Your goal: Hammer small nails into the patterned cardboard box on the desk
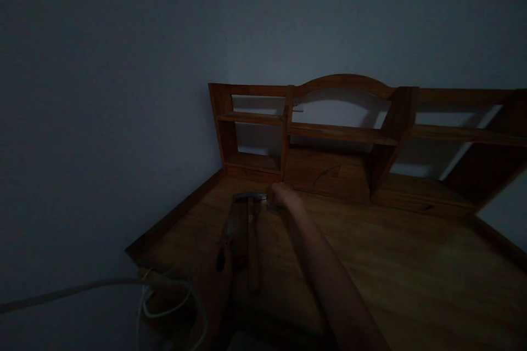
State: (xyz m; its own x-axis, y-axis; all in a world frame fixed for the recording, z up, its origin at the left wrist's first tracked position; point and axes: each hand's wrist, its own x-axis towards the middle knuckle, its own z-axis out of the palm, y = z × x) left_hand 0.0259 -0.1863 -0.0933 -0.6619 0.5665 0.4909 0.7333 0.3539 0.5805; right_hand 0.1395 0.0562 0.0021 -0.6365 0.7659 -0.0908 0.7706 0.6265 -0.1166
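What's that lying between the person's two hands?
The hammer lies between the left hand and the right hand, seemingly partly over a dark thing too dim to identify; the head view shows this.

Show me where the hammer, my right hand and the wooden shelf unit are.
Hammer point(252, 247): head camera, middle of the wooden handle.
Right hand point(282, 194): head camera, middle of the hand.
Wooden shelf unit point(346, 134): head camera, front edge of the middle board.
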